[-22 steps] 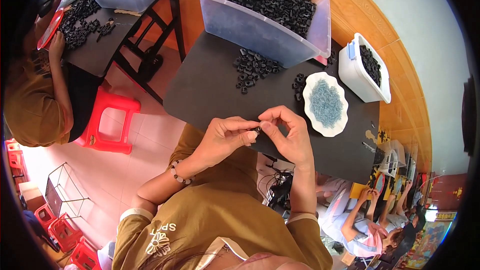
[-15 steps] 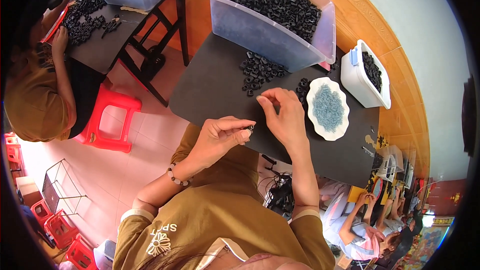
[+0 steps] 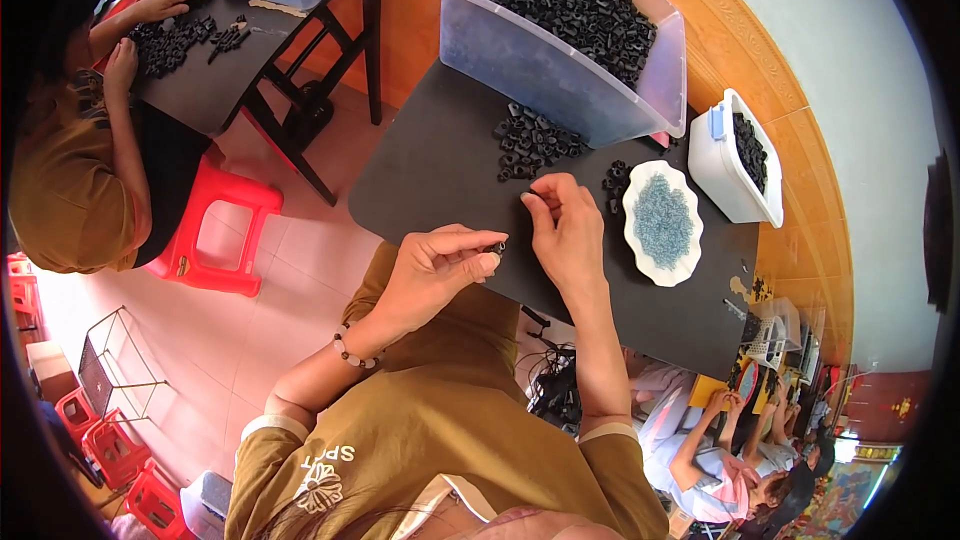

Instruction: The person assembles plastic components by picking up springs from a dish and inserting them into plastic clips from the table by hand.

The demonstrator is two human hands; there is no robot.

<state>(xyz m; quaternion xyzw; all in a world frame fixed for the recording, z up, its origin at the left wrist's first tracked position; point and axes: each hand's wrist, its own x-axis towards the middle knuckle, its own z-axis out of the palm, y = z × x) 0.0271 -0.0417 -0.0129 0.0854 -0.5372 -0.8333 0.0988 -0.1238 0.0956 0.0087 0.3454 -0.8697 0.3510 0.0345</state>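
My left hand (image 3: 440, 265) pinches a small black part (image 3: 499, 249) between thumb and fingers just above the near edge of the black table (image 3: 430, 170). My right hand (image 3: 567, 225) rests on the table right of it, fingers curled, its fingertips holding a tiny black piece (image 3: 527, 197). A loose pile of black parts (image 3: 535, 140) lies just beyond my hands. To the right of my right hand sits a white scalloped dish (image 3: 640, 190) filled with small grey-blue pieces.
A large clear bin (image 3: 500, 40) full of black parts stands at the table's far side. A small white tub (image 3: 725, 170) of black parts sits at right. Another person (image 3: 70, 170) works at a second table on the left, seated on a red stool (image 3: 215, 225).
My hands, joined together earlier, have separated. My right hand moved away toward the parts pile while my left hand stayed near the table edge with its part.
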